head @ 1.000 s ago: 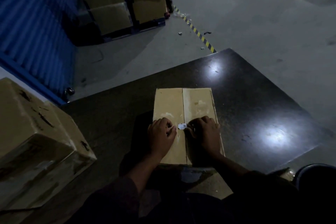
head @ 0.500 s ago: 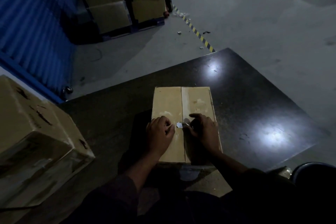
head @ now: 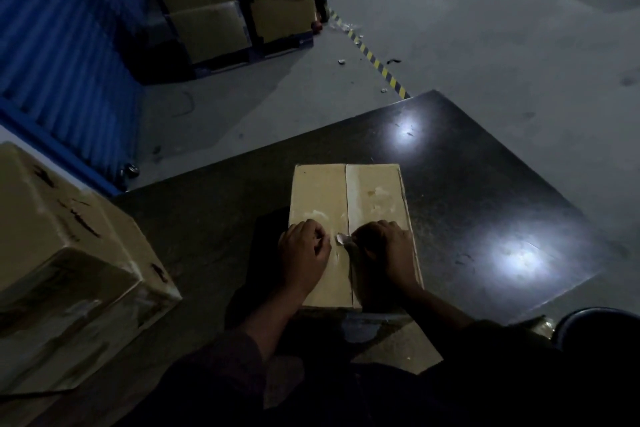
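- While the clenched left grip rests on the cardboard carton beneath it, the right grip pinches a small pale tab at the seam between them.
- Best pull low, along the seam.

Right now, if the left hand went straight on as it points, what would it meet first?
Probably the small pale scrap at the box's seam, then the right hand; depth is unclear.

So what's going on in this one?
A person works at a closed cardboard box on a dark table. The left hand rests curled on its top beside the centre seam. The right hand pinches a small pale scrap at the seam, tape or label, too dim to tell.
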`<state>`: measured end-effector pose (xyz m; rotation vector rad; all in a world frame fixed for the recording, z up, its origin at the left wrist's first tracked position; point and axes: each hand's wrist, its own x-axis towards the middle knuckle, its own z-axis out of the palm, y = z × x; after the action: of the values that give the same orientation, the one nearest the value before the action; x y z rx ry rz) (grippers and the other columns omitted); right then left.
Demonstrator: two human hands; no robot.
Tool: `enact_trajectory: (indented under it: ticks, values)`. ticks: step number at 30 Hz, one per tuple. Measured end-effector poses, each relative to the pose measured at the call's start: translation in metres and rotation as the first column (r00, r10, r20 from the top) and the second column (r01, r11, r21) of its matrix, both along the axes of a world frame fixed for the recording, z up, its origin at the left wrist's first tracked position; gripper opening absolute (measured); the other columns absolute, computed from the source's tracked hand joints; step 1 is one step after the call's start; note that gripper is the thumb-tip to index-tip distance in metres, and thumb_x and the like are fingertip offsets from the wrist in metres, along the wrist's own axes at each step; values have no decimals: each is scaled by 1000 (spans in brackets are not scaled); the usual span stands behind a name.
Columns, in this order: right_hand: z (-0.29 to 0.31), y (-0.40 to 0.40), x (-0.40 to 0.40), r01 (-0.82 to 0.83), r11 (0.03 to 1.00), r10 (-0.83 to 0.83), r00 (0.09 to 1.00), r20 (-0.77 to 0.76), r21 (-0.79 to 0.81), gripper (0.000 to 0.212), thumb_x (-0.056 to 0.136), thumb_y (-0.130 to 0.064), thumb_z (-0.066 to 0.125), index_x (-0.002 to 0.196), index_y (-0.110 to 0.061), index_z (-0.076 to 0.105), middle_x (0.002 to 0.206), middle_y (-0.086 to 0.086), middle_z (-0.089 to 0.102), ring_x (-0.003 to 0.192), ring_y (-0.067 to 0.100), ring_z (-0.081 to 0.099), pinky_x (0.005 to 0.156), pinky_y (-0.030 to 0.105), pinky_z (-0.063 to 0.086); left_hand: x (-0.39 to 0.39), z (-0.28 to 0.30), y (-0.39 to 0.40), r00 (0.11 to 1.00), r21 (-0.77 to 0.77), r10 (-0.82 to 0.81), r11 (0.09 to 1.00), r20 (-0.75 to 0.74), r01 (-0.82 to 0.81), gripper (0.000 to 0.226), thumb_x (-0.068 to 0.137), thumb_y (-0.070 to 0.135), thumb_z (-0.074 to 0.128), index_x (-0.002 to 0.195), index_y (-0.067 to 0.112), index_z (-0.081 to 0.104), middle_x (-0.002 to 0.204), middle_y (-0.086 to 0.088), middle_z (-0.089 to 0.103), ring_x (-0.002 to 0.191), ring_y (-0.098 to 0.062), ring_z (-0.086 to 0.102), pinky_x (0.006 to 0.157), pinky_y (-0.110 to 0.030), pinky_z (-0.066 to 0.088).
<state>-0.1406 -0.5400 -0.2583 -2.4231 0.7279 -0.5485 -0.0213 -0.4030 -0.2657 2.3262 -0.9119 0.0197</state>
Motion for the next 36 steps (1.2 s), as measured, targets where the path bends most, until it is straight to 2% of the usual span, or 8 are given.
enact_trajectory:
  ticks: [5,9,15,21,25,29,33,36]
  values:
    - [2,0,-4,-20,998,17,999,34,64,15,85,-25,69,100,-24,71,90,-5,71,82,11,62,78,35,51,0,1,0,1000,12,4,1000,-5,-4,14,83,21,69,80,21,55,74,4,56,75,-21,54,70,-36,42]
    - [12,3,-8,-5,966,-13,998,68,259,30,88,-32,65,117,-25,60,90,-11,67,82,-3,63,78,21,53,-1,1,0,1000,-3,13,1000,6,-13,16,82,18,71,79,20,56,74,4,57,74,-19,54,69,-33,41]
    - [20,10,-15,101,916,-148,985,93,388,24,82,-47,70,86,-24,71,81,-13,70,74,-4,64,71,23,55,2,0,-3,1000,16,2,1000,-4,-2,16,80,18,72,79,20,57,76,1,61,75,-24,58,70,-39,47]
    - [37,18,-52,169,786,-337,924,182,595,10,84,-38,70,88,-29,73,85,-14,72,80,-2,67,75,26,55,-24,17,-21,990,-35,-66,997,-126,62,13,87,31,66,95,28,57,80,7,60,79,-18,60,68,-35,50]
    - [39,17,-95,310,747,-510,834,209,587,8,87,-24,72,91,-25,78,84,-13,75,78,2,70,70,31,57,-70,29,-48,952,-113,-283,956,-119,271,13,89,33,64,100,29,58,76,11,58,77,-14,58,67,-33,48]
    - [46,14,-153,435,691,-657,712,248,577,20,85,-13,73,77,-31,70,65,-24,68,64,-13,62,60,9,45,-123,29,-78,889,-150,-445,892,-111,427,14,88,34,66,98,26,61,83,6,65,78,-19,63,66,-31,46]
    - [28,-10,-219,635,526,-836,509,207,565,14,78,-22,80,76,-29,68,70,-13,69,63,-8,61,63,13,47,-178,21,-102,792,-123,-598,801,-123,586,17,86,34,68,101,27,62,79,6,66,73,-19,65,64,-31,47]
    - [13,-31,-261,701,430,-892,426,150,568,11,79,-20,78,75,-26,70,71,-13,68,65,-9,61,62,8,45,-217,11,-125,707,-54,-695,717,-129,695,22,86,42,61,102,28,62,78,5,65,70,-21,65,62,-34,51]
